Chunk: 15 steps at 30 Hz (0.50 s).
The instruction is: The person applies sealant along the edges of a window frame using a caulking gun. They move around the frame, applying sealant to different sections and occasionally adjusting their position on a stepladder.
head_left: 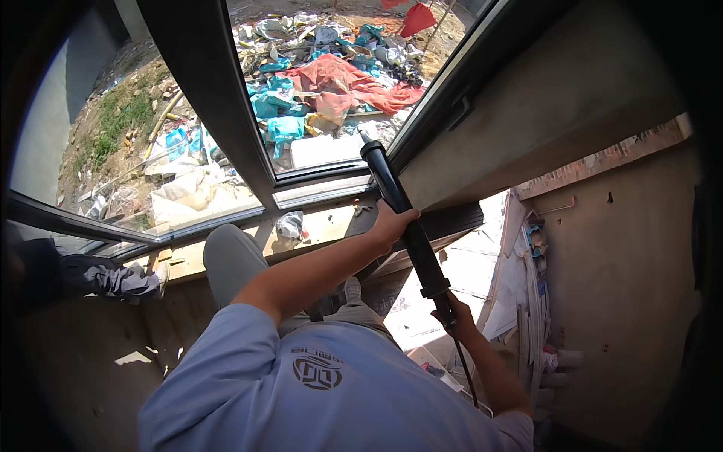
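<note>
I hold a long black caulking gun (423, 260) slantwise in front of me with both hands. My left hand (395, 226) is wrapped round the middle of its barrel. Lower down, my right hand (458, 318) is closed at the handle end, and its fingers are partly hidden there. A thin dark rod runs back from that end past my right forearm. The gun's pale nozzle (365, 136) points up and away, close to the lower corner of the dark window frame (324, 172). Whether the nozzle touches the frame I cannot tell.
A crumpled clear plastic bag (291, 224) lies on the sill by my raised knee (232, 260). At the far left shows another person's grey trouser leg (113, 276). Outside lie rubble, sacks and red cloth (339, 79). Boards and scraps (516, 279) stand below right.
</note>
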### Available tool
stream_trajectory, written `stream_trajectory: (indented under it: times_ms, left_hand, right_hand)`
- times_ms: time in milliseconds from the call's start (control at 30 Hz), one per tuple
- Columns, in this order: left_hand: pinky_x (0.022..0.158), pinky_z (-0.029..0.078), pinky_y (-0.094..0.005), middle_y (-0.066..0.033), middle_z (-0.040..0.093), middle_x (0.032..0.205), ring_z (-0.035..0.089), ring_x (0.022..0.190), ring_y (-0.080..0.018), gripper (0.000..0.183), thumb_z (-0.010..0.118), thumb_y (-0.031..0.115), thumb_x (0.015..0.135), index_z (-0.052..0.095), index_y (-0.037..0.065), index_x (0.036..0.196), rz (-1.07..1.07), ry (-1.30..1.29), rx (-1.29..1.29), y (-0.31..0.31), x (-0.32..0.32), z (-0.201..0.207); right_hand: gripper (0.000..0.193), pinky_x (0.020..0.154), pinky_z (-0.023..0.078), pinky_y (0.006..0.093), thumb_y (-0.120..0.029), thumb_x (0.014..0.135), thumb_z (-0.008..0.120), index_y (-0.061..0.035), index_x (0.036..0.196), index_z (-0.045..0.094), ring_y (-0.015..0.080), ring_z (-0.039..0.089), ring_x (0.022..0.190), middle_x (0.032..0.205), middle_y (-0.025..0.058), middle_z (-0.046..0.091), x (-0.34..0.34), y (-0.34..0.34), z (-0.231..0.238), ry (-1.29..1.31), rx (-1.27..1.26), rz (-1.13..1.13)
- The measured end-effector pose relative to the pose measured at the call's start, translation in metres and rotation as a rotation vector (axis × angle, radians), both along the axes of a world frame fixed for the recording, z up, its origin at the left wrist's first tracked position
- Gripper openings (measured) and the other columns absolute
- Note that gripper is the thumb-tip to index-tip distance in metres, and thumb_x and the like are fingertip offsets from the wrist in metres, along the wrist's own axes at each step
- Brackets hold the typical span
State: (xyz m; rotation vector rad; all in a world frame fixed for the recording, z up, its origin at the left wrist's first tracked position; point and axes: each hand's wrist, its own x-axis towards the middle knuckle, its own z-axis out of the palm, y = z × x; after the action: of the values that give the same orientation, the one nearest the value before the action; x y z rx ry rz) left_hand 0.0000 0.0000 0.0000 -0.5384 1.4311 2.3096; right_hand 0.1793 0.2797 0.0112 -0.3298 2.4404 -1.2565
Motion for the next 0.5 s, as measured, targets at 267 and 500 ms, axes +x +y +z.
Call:
stream_trajectory:
  times_ms: [267, 500]
  left_hand:
    - [0.080, 0.061, -0.0403, -0.0175, 0.052, 0.107, 0.069, 0.087, -0.0271, 0.071, 0.074, 0.007, 0.086, 0.022, 0.002, 0.134, 0.036, 0.385, 0.183, -0.058, 0.047, 0.105]
    - [0.078, 0.062, -0.0353, -0.0120, 0.061, 0.100, 0.071, 0.087, -0.0203, 0.066, 0.081, 0.013, 0.087, 0.028, 0.006, 0.126, 0.115, 0.688, 0.057, -0.099, 0.051, 0.189]
  right_hand:
    - [0.080, 0.107, 0.044, 0.0505, -0.021, 0.068, 0.087, -0.0106, 0.141, 0.055, 0.0405, 0.049, 0.132, 0.139, 0.0194, 0.052, -0.026, -0.049, 0.020, 0.883, 0.316, 0.145]
    - [0.059, 0.106, 0.045, 0.0517, -0.026, 0.082, 0.076, -0.0048, 0.133, 0.053, 0.0398, 0.054, 0.130, 0.137, 0.0169, 0.059, -0.090, -0.091, 0.068, 1.170, 0.195, 0.261]
